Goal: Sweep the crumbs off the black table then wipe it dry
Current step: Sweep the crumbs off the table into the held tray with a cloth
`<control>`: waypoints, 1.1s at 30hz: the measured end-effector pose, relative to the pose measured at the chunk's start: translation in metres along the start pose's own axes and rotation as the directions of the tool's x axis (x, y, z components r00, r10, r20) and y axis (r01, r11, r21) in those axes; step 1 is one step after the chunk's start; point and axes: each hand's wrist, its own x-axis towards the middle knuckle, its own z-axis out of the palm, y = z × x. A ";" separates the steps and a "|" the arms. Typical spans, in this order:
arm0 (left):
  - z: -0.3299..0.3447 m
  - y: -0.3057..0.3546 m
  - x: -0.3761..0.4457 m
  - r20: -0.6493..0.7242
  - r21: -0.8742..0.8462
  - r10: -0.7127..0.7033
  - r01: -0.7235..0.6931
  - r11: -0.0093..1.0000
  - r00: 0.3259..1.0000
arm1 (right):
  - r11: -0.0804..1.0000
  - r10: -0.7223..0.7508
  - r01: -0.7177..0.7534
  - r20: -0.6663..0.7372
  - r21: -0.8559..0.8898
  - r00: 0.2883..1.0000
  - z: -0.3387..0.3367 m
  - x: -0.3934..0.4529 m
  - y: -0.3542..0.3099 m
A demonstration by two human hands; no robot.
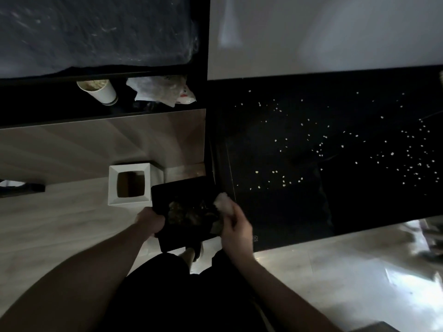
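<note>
The black table (275, 219) fills the right of the head view, with several pale crumbs (318, 149) scattered over its middle and right side. My left hand (151, 222) grips the left edge of a black tray (184, 195), held just off the table's left edge; a heap of crumbs (182, 210) lies in the tray. My right hand (236, 227) holds a crumpled white tissue (223, 201) over the tray's right side, next to the table's near left corner.
A white square bin (129, 202) with a dark opening stands on the wooden floor just left of the tray. Further back, a paper cup (100, 91) and a crumpled plastic bag (163, 89) lie on a dark ledge. My legs and a foot are below the tray.
</note>
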 end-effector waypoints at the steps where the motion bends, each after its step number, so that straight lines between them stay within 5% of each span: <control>1: 0.000 0.001 0.001 0.006 0.001 -0.002 0.002 1.000 1.000 | 1.000 -0.002 0.003 -0.044 0.023 0.999 -0.017 0.003 0.001; 7: -0.001 0.008 0.003 -0.008 0.041 0.003 -0.003 0.999 1.000 | 0.997 -0.048 0.029 -0.300 -0.067 0.953 -0.126 0.047 0.002; 12: 0.001 0.013 0.006 -0.032 0.065 -0.010 0.012 0.998 0.999 | 0.962 -0.061 -0.042 -0.358 -0.271 0.932 -0.178 0.109 0.014; 19: 0.000 0.015 0.013 -0.006 0.058 -0.043 0.044 0.997 0.999 | 0.795 0.041 -0.142 -0.182 -0.589 0.983 -0.146 0.145 0.049; 27: -0.003 0.023 0.015 0.014 0.072 -0.019 0.018 0.997 1.000 | 0.859 -0.056 0.040 -0.015 -0.510 0.998 -0.072 0.098 0.039; 33: -0.007 0.025 0.012 0.034 0.032 0.014 -0.015 0.999 0.999 | 0.949 -0.076 0.121 0.163 -0.290 0.984 0.001 0.044 0.002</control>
